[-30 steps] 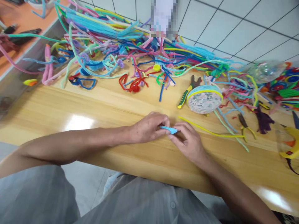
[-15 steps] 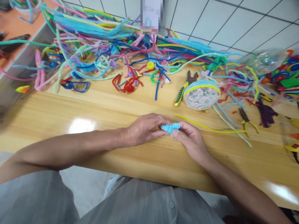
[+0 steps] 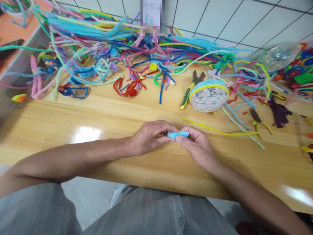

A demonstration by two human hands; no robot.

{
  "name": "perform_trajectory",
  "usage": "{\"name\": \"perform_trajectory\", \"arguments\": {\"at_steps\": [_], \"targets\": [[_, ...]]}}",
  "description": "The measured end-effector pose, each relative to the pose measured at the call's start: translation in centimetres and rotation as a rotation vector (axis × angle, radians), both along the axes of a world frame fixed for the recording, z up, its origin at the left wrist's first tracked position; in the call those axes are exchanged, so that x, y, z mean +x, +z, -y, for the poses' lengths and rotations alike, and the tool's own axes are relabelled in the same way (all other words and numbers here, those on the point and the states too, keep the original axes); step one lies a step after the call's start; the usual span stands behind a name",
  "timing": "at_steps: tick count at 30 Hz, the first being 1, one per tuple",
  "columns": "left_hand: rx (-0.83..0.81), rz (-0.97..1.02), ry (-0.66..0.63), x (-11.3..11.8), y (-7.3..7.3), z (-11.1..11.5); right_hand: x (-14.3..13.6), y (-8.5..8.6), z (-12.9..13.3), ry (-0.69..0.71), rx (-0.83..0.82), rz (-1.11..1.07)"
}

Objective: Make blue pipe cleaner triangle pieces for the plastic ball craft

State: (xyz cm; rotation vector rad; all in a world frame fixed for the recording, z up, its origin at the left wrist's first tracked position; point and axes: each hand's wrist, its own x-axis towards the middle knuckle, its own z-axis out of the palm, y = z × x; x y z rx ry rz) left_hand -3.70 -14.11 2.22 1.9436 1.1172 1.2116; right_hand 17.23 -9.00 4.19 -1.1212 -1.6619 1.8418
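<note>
Between my two hands, over the front of the wooden table, is a small light-blue coil of pipe cleaner with a ridged surface. My left hand is closed on the coil's left end, thumb below and fingers above. Pinching its right end is my right hand, with the thumb pressed on the near side. Part of the coil is hidden by the fingers. Just beyond my right hand lies a straight yellow pipe cleaner.
Green-and-yellow pliers lie beside a clear dome with a blue-and-yellow rim. Smaller pliers rest at the right near a dark purple piece. Heaped pipe cleaners line the tiled wall. A clear-walled bin stands at the left.
The coil has turned slightly and lies more level between my fingers. My right thumb has shifted a little left along it. The whole view has moved slightly.
</note>
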Motion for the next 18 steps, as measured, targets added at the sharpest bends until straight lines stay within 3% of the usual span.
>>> {"name": "perform_trajectory", "arguments": {"at_steps": [18], "targets": [[-0.091,0.066,0.005,0.20,0.18,0.17,-0.06,-0.02,0.20,-0.018,0.050,0.009]]}}
